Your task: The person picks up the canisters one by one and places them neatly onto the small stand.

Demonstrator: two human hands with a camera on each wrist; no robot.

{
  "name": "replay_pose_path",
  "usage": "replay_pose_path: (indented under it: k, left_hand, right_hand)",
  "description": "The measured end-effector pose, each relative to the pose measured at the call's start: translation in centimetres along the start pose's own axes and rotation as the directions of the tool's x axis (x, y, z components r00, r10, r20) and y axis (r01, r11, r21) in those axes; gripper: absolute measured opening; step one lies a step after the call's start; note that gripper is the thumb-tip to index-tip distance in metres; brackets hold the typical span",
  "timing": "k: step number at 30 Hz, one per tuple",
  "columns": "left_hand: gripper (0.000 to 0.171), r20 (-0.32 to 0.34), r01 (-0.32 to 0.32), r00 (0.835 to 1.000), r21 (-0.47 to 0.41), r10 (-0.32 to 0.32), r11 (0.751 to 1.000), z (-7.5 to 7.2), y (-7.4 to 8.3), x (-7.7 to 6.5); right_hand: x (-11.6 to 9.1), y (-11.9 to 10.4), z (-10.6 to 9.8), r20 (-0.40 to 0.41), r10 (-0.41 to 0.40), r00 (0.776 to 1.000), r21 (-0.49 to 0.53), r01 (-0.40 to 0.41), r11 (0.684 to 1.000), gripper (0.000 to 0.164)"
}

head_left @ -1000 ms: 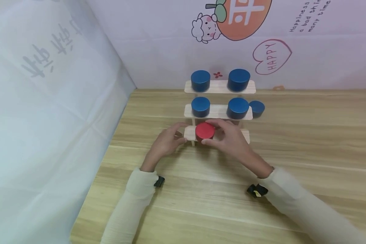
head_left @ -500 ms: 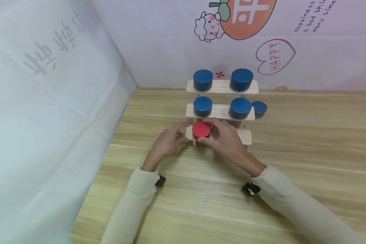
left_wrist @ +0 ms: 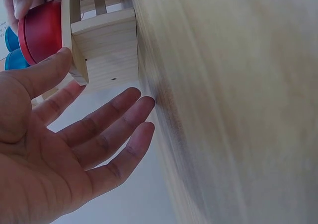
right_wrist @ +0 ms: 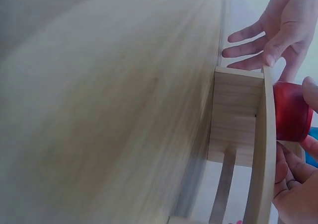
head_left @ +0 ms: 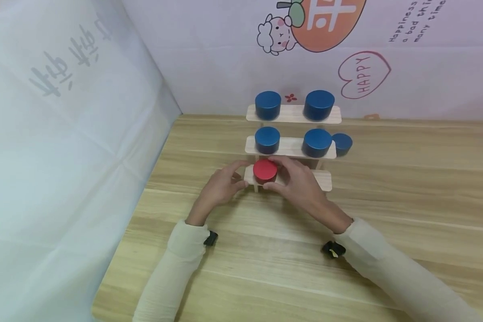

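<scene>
Gripping the red cylinder (head_left: 264, 170) on the lowest shelf (head_left: 322, 180), the right hand (head_left: 299, 187) curls its fingers around it; the left hand (head_left: 219, 189), fingers straight, touches the shelf end.

Your right hand (head_left: 295, 182) now sits further left along the lowest shelf (head_left: 322, 179), carrying the red cylinder (head_left: 264, 171) with it. The cylinder, gripped between your thumb and fingers, is closer to the fingertips of your left hand (head_left: 221, 188) at the shelf's end.
</scene>
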State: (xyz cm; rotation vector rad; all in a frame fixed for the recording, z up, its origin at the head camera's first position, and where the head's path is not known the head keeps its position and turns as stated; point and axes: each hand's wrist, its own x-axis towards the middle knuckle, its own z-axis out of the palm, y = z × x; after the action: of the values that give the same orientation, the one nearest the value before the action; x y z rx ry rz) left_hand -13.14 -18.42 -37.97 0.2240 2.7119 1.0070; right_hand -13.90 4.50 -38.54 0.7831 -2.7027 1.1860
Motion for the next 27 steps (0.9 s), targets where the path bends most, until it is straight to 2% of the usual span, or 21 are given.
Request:
replay_pose_path:
  k: [6, 11, 17, 23, 27]
  left_hand:
    - [0.054, 0.0, 0.005, 1.0, 0.001, -0.005, 1.0, 0.0, 0.1, 0.0]
    - [0.056, 0.003, 0.016, 1.0, 0.002, -0.016, 1.0, -0.1, 0.1, -0.1]
    - [0.057, 0.011, 0.015, 1.0, 0.001, -0.015, 1.0, -0.2, 0.0, -0.1]
    - [0.057, 0.009, -0.002, 1.0, -0.002, 0.002, 1.0, -0.1, 0.0, 0.0]
    - [0.057, 0.014, -0.008, 1.0, 0.005, 0.007, 1.0, -0.2, 0.2, 0.0]
  right_hand:
    - [-1.5, 0.5, -1.9, 0.03, 0.001, 1.0, -0.01, 0.0, 1.0, 0.068]
    - [-3.1, 1.9, -3.7, 0.042, -0.006, 0.999, -0.021, 0.007, 1.0, 0.063]
    - [-4.6, 3.8, -5.1, -0.011, -0.071, 0.997, -0.051, 0.071, 0.996, 0.058]
    - [-5.6, 5.1, -6.7, -0.07, -0.106, 0.992, -0.056, 0.102, 0.993, 0.057]
    - [-6.2, 6.3, -7.9, -0.097, -0.065, 0.993, -0.051, 0.06, 0.997, 0.053]
